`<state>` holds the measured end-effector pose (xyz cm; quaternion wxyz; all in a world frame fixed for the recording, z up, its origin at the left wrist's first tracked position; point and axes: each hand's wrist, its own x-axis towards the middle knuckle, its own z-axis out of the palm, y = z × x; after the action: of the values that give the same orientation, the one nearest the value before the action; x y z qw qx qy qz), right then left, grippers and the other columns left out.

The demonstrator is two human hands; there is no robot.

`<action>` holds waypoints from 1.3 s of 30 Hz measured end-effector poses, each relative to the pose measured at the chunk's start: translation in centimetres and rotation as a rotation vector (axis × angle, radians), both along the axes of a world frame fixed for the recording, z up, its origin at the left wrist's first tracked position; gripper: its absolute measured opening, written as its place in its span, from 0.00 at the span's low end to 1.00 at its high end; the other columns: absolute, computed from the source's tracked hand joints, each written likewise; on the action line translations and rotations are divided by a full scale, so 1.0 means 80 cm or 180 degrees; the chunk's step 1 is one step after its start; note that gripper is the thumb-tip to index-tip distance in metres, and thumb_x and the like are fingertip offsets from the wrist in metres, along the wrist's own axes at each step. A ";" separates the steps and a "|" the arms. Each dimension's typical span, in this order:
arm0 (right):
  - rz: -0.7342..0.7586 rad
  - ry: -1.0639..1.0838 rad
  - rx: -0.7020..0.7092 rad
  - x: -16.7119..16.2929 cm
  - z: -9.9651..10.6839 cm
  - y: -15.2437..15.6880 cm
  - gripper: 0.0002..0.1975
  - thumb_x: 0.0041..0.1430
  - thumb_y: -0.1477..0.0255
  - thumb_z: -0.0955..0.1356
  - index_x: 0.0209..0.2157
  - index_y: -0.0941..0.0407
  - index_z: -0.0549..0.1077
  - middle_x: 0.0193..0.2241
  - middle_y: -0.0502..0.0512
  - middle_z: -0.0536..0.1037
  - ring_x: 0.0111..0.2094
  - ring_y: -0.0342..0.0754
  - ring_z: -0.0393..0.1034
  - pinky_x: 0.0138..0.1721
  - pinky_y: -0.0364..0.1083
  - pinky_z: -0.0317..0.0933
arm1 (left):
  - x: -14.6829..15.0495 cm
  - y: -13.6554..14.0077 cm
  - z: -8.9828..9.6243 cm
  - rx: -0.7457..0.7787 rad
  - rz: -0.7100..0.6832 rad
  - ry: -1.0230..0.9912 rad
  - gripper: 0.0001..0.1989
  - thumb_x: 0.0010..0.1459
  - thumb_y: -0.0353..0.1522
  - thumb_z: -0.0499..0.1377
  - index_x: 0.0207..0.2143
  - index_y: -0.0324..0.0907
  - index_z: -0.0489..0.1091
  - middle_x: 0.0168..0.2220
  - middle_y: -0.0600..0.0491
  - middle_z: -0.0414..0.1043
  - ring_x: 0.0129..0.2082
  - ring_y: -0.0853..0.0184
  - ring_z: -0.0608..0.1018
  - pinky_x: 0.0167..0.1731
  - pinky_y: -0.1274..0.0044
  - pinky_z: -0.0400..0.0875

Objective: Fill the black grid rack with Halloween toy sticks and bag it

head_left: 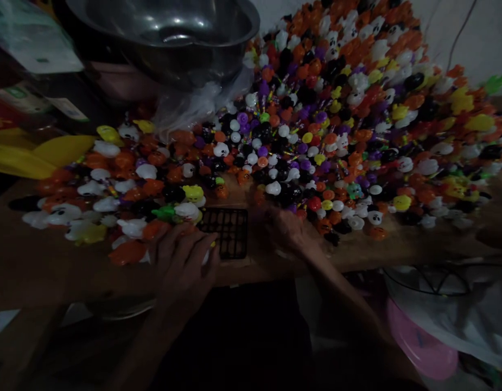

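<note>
My left hand is bent over the table at the near edge of the left group of small plastic figures. Its fingers curl toward the thumb, and bits of white and yellow show between them; what they belong to is hidden. A white figure and a green one lie just beyond its knuckles. Beside it is a black grid tray with square openings. To the tray's right, my right hand is closed at the front of the big heap of figures. Its fingertips are dark, so anything in them cannot be made out.
A wide metal bowl stands at the back, with clear plastic bag below it. Yellow material lies at the far left. The wooden table's front edge runs before me. A pink basin is lower right.
</note>
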<state>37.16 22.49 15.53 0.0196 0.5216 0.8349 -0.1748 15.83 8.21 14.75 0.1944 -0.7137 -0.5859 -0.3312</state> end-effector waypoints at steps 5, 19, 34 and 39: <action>-0.0046 -0.0245 0.0445 -0.017 0.007 -0.003 0.13 0.70 0.73 0.64 0.52 0.57 0.74 0.52 0.64 0.77 0.51 0.56 0.70 0.38 0.48 0.63 | -0.004 -0.002 -0.003 -0.0034 -0.0036 0.0018 0.13 0.58 0.25 0.66 0.47 0.39 0.74 0.41 0.44 0.79 0.51 0.50 0.76 0.57 0.57 0.69; 0.1398 -0.0299 0.1408 -0.049 -0.044 0.155 0.12 0.65 0.80 0.62 0.35 0.61 0.78 0.53 0.60 0.77 0.65 0.64 0.59 0.63 0.67 0.51 | -0.008 -0.007 -0.002 -0.0190 0.0066 0.0006 0.18 0.58 0.28 0.66 0.52 0.39 0.73 0.44 0.43 0.79 0.56 0.49 0.75 0.60 0.55 0.68; 0.0931 0.2105 -0.0090 -0.058 -0.015 0.005 0.09 0.67 0.71 0.64 0.46 0.57 0.72 0.41 0.57 0.78 0.41 0.50 0.71 0.46 0.49 0.65 | -0.011 -0.004 0.004 -0.0349 0.0201 -0.0123 0.33 0.61 0.34 0.64 0.66 0.42 0.60 0.41 0.48 0.79 0.53 0.51 0.77 0.56 0.58 0.70; 0.0360 0.3163 -0.0927 -0.059 -0.056 -0.042 0.12 0.65 0.69 0.64 0.45 0.60 0.74 0.38 0.54 0.79 0.36 0.46 0.72 0.40 0.45 0.65 | -0.009 -0.006 0.002 -0.0440 0.0242 -0.0146 0.31 0.62 0.34 0.63 0.65 0.43 0.62 0.42 0.48 0.80 0.50 0.54 0.79 0.54 0.62 0.72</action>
<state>32.48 19.17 11.01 -0.2972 0.3216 0.7373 -0.5143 15.08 7.70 14.88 0.1437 -0.6948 -0.6383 -0.2985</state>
